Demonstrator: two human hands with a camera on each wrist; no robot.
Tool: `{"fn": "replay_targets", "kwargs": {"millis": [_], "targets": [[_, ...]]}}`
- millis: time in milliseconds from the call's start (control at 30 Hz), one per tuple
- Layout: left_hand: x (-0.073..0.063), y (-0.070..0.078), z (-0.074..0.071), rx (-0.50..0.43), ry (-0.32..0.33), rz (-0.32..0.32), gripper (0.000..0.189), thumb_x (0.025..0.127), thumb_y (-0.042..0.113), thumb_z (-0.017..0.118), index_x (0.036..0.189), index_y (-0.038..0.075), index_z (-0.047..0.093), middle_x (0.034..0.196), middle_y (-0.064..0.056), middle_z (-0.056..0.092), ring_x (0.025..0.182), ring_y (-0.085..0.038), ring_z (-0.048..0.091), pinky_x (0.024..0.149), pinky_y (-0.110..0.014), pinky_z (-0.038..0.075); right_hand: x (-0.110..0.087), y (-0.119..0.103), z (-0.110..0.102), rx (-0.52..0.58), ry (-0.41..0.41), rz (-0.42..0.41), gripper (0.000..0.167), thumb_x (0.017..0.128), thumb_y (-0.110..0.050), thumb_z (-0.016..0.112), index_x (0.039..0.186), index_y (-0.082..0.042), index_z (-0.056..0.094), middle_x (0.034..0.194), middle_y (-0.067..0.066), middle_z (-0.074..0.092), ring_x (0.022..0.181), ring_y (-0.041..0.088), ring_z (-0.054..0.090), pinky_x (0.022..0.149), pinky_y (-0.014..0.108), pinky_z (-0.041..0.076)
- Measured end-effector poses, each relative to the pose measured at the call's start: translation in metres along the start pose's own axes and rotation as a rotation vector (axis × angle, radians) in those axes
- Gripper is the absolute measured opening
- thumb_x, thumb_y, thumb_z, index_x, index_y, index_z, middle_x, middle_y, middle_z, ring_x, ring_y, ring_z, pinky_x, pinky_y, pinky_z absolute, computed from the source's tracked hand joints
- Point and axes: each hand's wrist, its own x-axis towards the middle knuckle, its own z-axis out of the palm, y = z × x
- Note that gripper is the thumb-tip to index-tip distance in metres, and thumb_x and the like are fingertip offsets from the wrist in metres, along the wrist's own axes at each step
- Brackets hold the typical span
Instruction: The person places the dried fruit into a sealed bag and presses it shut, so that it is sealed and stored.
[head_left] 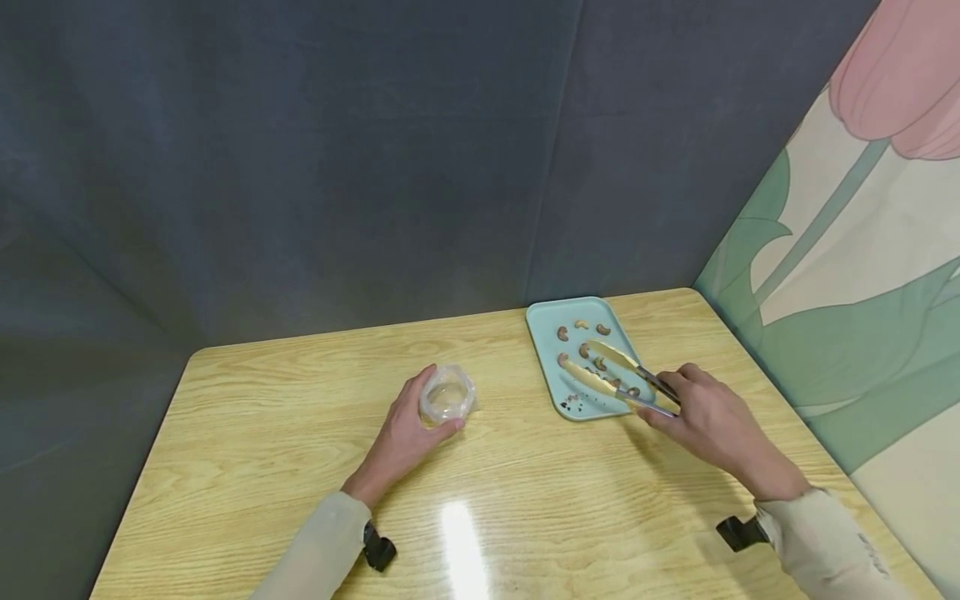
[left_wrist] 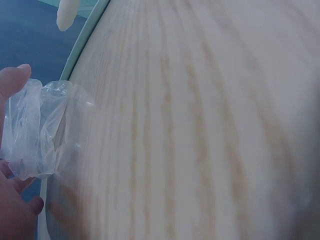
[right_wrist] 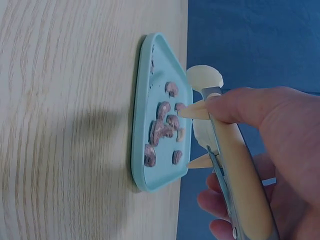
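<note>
My left hand (head_left: 401,429) curls thumb and fingers round a clear plastic cup (head_left: 447,393) on the table. Crinkled film shows on the cup in the left wrist view. In my right hand (head_left: 708,425) is a pair of tongs (head_left: 647,403) with pale yellow tips and metal arms. The tong tips stand apart over a light blue tray (head_left: 542,333). Several cashews (right_wrist: 172,89) with brownish skins lie on that tray, and one paler cashew (head_left: 581,324) is near its far edge. Dark crumbs (head_left: 572,404) are gathered at the tray's near left corner.
The wood-grain table (head_left: 300,400) ends at a dark grey curtain (head_left: 360,167) behind. To the right hangs a panel with a tulip print (head_left: 840,250). The tray sits toward the back right, with the cup to its left.
</note>
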Motion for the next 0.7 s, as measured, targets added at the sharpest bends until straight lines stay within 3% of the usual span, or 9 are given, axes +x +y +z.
{"fn": "replay_targets", "kwargs": {"millis": [200,467,700], "targets": [[-0.001,0.002,0.0,0.005,0.004,0.002,0.097,0.092,0.044,0.085,0.169,0.027,0.028,0.169,-0.008,0.04,0.155,-0.036,0.043,0.122,-0.063,0.04,0.005,-0.006,0.004,0.0,0.016,-0.053,0.047,0.093,-0.035,0.084,0.115,0.004,0.073,0.088,0.007,0.059,0.067,0.013,0.041,0.061,0.03,0.032],[-0.001,0.002,0.001,-0.002,-0.004,0.003,0.097,0.092,0.042,0.085,0.169,0.026,0.028,0.168,-0.008,0.041,0.154,-0.036,0.044,0.121,-0.062,0.042,0.01,-0.011,0.009,-0.004,0.012,-0.05,0.043,0.094,-0.034,0.082,0.111,0.005,0.073,0.087,0.008,0.06,0.065,0.013,0.044,0.059,0.031,0.038],[-0.001,0.001,0.003,-0.005,0.004,0.019,0.097,0.091,0.042,0.086,0.169,0.025,0.029,0.167,-0.009,0.042,0.153,-0.036,0.045,0.121,-0.062,0.042,0.013,-0.014,0.016,-0.008,0.022,-0.039,0.038,0.093,-0.035,0.082,0.102,0.001,0.073,0.078,0.002,0.049,0.06,0.013,0.037,0.055,0.028,0.028]]}}
